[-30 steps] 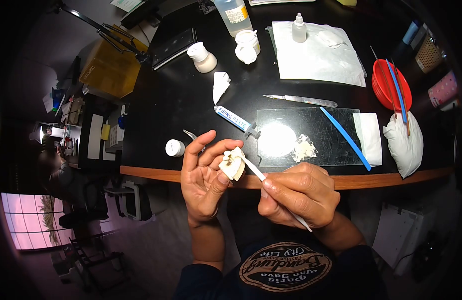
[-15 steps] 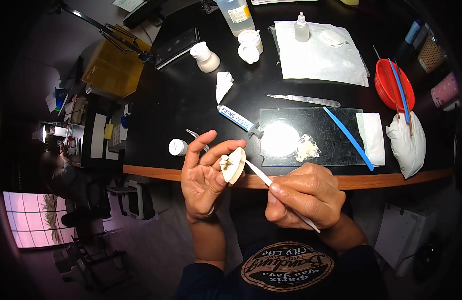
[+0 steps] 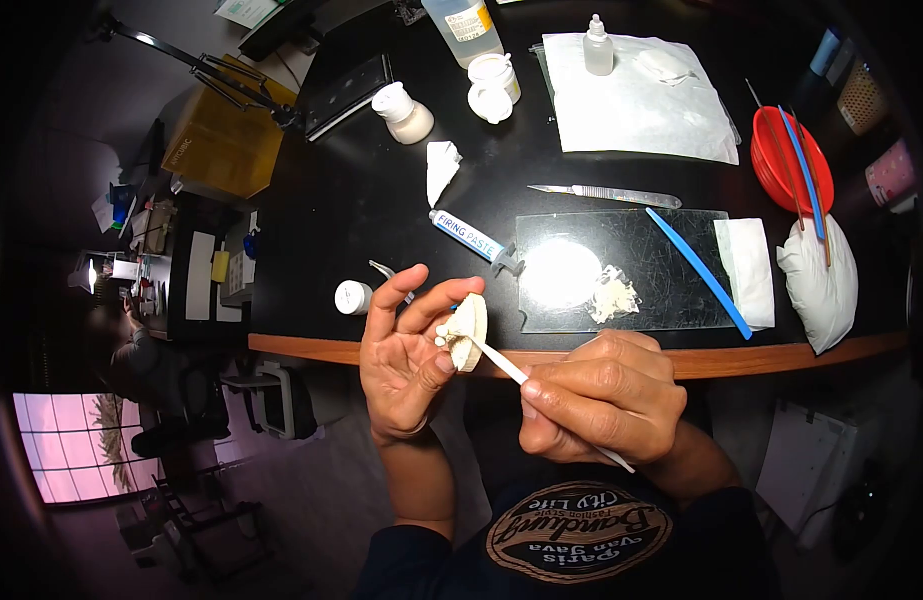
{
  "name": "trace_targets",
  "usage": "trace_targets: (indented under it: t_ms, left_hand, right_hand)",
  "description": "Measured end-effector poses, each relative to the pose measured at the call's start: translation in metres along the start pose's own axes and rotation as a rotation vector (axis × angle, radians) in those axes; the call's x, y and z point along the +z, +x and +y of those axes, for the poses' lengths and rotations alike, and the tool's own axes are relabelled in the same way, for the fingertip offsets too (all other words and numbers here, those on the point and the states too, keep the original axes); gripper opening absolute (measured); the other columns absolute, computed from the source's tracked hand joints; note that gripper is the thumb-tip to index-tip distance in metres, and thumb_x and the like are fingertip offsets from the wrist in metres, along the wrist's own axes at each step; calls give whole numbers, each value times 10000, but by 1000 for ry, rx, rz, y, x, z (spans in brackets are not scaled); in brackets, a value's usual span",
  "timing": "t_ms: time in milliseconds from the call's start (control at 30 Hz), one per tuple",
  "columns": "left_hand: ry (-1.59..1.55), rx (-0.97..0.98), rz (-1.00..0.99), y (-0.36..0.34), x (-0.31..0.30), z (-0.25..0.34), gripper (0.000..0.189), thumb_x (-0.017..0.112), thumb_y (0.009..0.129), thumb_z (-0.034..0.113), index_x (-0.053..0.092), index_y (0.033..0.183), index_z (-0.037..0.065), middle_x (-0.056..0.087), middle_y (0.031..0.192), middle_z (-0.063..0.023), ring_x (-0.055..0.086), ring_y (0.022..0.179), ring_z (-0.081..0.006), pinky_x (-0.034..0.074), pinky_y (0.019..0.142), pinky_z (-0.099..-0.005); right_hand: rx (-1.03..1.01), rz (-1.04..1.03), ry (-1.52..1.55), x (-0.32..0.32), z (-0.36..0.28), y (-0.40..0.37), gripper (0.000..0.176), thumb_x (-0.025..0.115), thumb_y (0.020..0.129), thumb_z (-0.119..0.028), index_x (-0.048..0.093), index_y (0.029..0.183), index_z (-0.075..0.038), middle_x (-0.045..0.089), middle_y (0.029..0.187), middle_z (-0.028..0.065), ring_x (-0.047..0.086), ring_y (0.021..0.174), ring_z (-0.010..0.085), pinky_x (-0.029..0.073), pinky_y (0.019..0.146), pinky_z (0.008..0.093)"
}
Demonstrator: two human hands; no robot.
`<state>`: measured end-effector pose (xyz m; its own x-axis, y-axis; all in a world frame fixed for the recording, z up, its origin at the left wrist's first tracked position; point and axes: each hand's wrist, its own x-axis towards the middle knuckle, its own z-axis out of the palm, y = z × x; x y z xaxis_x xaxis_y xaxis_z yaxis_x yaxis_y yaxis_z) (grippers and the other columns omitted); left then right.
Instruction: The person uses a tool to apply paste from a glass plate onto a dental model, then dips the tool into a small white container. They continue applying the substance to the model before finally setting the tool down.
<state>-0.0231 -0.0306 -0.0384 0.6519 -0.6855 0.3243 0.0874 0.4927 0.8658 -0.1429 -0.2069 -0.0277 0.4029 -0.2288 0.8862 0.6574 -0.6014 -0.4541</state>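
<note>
A cream-coloured dental model (image 3: pixel 470 325) with small teeth-like pieces is pinched between the thumb and fingers of my left hand (image 3: pixel 406 365). My right hand (image 3: pixel 609 395) grips a thin white tool (image 3: pixel 503 364) like a pen, and its tip meets the model's face near the small pieces. Beyond the hands, a glass slab (image 3: pixel 671 300) bears a pile of cream paste (image 3: pixel 613 295) and a blue stick (image 3: pixel 699 274). A syringe marked FIRING PASTE (image 3: pixel 468 238) lies against the slab's left side.
A scalpel (image 3: pixel 603 194) lies behind the slab. White sheets (image 3: pixel 641 120) hold a dropper bottle (image 3: pixel 598 50). Red bowls (image 3: pixel 789 165) with long tools stand right, beside a white bag (image 3: pixel 819 290). Jars (image 3: pixel 403 115) and a large bottle (image 3: pixel 464 35) stand at the back. The wooden table edge (image 3: pixel 311 345) runs below.
The white tool's tip has moved left and down onto the model's face, with my right hand shifting slightly left. The model has turned a little in my left hand.
</note>
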Motion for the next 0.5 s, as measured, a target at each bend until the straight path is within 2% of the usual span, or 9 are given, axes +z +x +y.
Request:
trace_targets:
  t_ms: [267, 500]
  left_hand:
    - [-11, 0, -7, -1, -1, 0, 769, 699, 947, -2, 239, 1562, -26, 493, 1446, -385, 596, 1299, -308, 489, 1085, -375]
    - [3, -4, -3, -1, -1, 0, 770, 701, 947, 0, 238, 1562, -26, 494, 1447, -382, 598, 1296, -307, 490, 1084, -377]
  right_hand:
    - [12, -6, -15, 1, -1, 1, 306, 798, 737, 1, 744, 1038, -22, 729, 835, 54, 698, 625, 139, 510, 482, 234]
    - [18, -9, -16, 1, -1, 1, 307, 799, 736, 1, 746, 1037, -23, 728, 837, 54, 699, 628, 143, 516, 487, 236]
